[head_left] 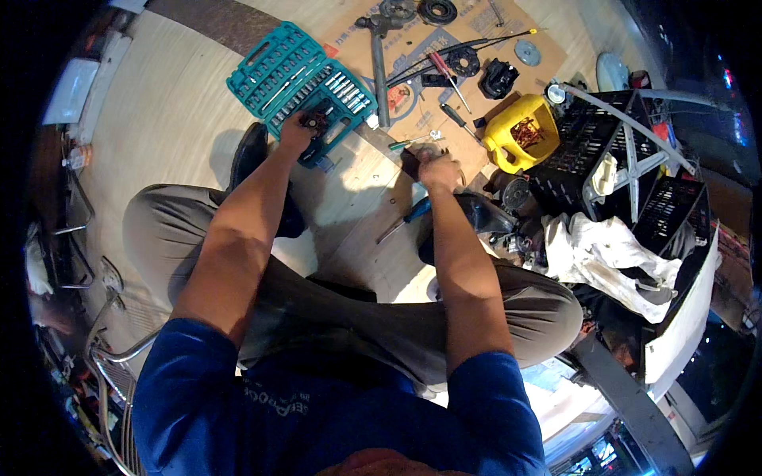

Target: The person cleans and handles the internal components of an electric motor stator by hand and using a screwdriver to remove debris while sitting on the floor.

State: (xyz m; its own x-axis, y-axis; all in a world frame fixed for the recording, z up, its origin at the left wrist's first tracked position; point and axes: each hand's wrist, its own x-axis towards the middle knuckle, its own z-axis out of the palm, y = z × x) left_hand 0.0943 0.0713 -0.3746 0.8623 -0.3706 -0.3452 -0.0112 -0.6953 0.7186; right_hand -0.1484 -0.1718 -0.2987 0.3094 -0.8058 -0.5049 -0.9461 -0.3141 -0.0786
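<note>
My left hand [296, 133] reaches over the lower part of an open teal socket set case [262, 69], whose sockets and bits sit in rows. Its fingers are closed around a small dark part [316, 121] that I cannot make out. My right hand [441, 172] is low at the near edge of a flattened cardboard sheet [413, 111]. Its fingers look curled, slightly blurred, beside a dark brown piece; what they hold is hidden. A green-handled screwdriver [399, 145] lies just beyond it, and a blue-handled screwdriver [416, 210] rests on the floor nearer me.
On the cardboard lie a metal shaft [379, 75], a red-handled screwdriver [448, 79], a black-handled screwdriver [455, 118] and a black housing [498, 79]. A cut yellow jug [496, 143] holds copper-coloured bits. To the right stand black crates [583, 127] with a white cloth [583, 252].
</note>
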